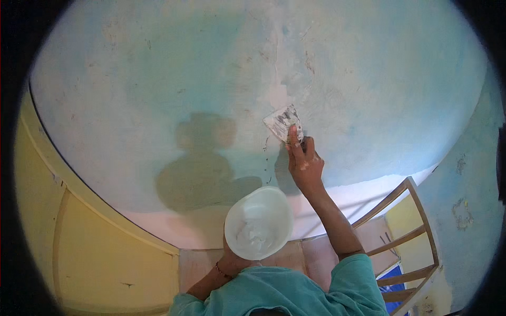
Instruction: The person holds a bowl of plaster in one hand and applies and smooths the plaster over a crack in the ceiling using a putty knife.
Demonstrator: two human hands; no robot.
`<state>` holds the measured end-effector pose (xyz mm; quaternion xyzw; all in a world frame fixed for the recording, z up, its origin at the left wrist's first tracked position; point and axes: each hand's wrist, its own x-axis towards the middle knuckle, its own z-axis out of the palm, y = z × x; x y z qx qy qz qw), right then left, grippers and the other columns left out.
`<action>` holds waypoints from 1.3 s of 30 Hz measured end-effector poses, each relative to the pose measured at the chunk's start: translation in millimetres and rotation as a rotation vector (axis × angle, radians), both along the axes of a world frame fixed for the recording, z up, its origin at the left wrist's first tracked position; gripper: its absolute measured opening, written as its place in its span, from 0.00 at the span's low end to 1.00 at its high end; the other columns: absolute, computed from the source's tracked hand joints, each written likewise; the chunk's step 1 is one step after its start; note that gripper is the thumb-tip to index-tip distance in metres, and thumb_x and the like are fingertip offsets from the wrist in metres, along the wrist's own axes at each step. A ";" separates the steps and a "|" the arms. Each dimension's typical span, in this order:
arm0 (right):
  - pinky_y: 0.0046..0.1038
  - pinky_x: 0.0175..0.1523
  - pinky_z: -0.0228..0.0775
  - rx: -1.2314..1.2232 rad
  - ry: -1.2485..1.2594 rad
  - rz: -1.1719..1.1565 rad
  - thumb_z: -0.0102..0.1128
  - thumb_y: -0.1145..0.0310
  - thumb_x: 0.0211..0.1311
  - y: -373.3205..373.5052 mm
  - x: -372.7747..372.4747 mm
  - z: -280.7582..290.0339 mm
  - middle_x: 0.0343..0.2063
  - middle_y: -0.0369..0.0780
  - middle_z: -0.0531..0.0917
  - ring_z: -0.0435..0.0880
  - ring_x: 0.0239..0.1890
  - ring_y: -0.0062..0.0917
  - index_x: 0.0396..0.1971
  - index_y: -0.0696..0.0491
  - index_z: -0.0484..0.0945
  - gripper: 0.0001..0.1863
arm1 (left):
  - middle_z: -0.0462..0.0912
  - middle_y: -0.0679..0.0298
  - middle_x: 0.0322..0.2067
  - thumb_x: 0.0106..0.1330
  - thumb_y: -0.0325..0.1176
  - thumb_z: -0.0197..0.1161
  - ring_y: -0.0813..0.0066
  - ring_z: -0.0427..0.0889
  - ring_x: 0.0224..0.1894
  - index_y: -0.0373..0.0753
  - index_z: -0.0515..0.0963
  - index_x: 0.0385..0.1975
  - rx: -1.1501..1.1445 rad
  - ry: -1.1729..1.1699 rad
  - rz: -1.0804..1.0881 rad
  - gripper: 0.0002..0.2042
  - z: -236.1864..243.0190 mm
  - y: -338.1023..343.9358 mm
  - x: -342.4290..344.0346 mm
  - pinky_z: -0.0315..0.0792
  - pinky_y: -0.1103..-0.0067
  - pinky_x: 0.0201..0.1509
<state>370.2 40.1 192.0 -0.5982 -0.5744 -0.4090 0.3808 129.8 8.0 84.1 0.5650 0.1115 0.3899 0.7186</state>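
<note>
Right hand with scraper at patchy wall, left hand against white bowl.

Right hand reaches forward, pinching; left hand curls low

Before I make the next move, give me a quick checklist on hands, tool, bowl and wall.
1. Right hand gripping the flat scraper: ok.
2. Scraper face clean: not ok, dark and whitish smears show.
3. Left hand holding the white bowl: ok, though mostly hidden behind it.
4. White paste in the bowl: ok, some is inside.
5. Scraper edge touching the wall: cannot tell.
</note>
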 end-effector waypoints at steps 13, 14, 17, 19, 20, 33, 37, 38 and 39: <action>0.30 0.19 0.70 -0.050 0.132 0.009 0.59 0.70 0.58 -22.9 -32.4 53.5 0.27 0.42 0.71 0.75 0.17 0.29 0.62 0.45 0.62 0.31 | 0.62 0.58 0.60 0.65 0.53 0.47 0.56 0.63 0.62 0.46 0.55 0.63 -0.097 -0.025 -0.117 0.30 -2.5 0.9 -2.5 0.62 0.56 0.63; 0.29 0.20 0.69 0.007 0.145 0.003 0.58 0.71 0.58 -16.4 -34.7 55.7 0.25 0.42 0.71 0.74 0.18 0.29 0.62 0.46 0.64 0.30 | 0.62 0.58 0.60 0.64 0.53 0.48 0.55 0.63 0.62 0.46 0.55 0.63 -0.161 -0.058 -0.149 0.30 -1.1 0.4 -2.9 0.61 0.55 0.63; 0.29 0.18 0.69 0.036 0.159 -0.049 0.58 0.71 0.58 3.1 -46.7 46.4 0.28 0.43 0.71 0.75 0.17 0.29 0.62 0.46 0.62 0.31 | 0.61 0.57 0.60 0.63 0.52 0.51 0.54 0.62 0.62 0.45 0.54 0.63 -0.335 -0.150 -0.211 0.31 4.6 -4.6 -11.4 0.60 0.55 0.63; 0.29 0.17 0.69 0.026 0.180 -0.047 0.58 0.70 0.58 5.2 -46.5 33.3 0.28 0.44 0.71 0.75 0.18 0.29 0.63 0.48 0.60 0.32 | 0.60 0.56 0.61 0.62 0.51 0.53 0.53 0.61 0.62 0.45 0.54 0.63 -0.461 -0.221 -0.262 0.32 3.5 -7.2 -12.2 0.60 0.55 0.64; 0.29 0.16 0.69 -0.001 0.185 -0.044 0.58 0.70 0.57 6.2 -47.6 24.4 0.29 0.45 0.70 0.76 0.18 0.29 0.63 0.50 0.59 0.32 | 0.60 0.56 0.61 0.62 0.50 0.54 0.53 0.61 0.62 0.45 0.54 0.63 -0.525 -0.258 -0.286 0.32 4.4 -4.2 -12.6 0.59 0.55 0.64; 0.30 0.21 0.71 0.052 0.319 0.126 0.58 0.71 0.58 -13.4 -64.8 -19.4 0.28 0.44 0.70 0.75 0.20 0.30 0.61 0.50 0.64 0.29 | 0.54 0.49 0.63 0.64 0.60 0.43 0.46 0.58 0.63 0.44 0.50 0.65 -0.511 -0.089 -0.190 0.35 32.8 -8.6 -25.9 0.58 0.50 0.64; 0.31 0.20 0.70 0.114 0.301 0.056 0.58 0.69 0.58 -3.4 -61.9 38.5 0.28 0.43 0.70 0.74 0.19 0.31 0.60 0.49 0.65 0.28 | 0.55 0.48 0.62 0.61 0.60 0.49 0.43 0.57 0.63 0.43 0.50 0.65 -0.821 -0.292 -0.438 0.38 35.1 -6.6 -24.1 0.61 0.52 0.62; 0.31 0.20 0.70 0.152 0.297 0.052 0.59 0.69 0.58 1.6 -62.8 46.8 0.28 0.43 0.71 0.74 0.18 0.31 0.60 0.48 0.65 0.28 | 0.55 0.48 0.62 0.61 0.60 0.49 0.43 0.57 0.63 0.43 0.50 0.65 -0.818 -0.292 -0.436 0.38 32.6 -7.1 -24.6 0.61 0.52 0.62; 0.31 0.20 0.70 0.154 0.298 0.055 0.59 0.69 0.58 7.8 -63.0 49.3 0.28 0.43 0.71 0.74 0.18 0.31 0.60 0.48 0.65 0.28 | 0.56 0.48 0.62 0.60 0.61 0.50 0.42 0.57 0.63 0.43 0.51 0.65 -0.943 -0.414 -0.435 0.39 28.0 -9.0 -25.0 0.61 0.52 0.62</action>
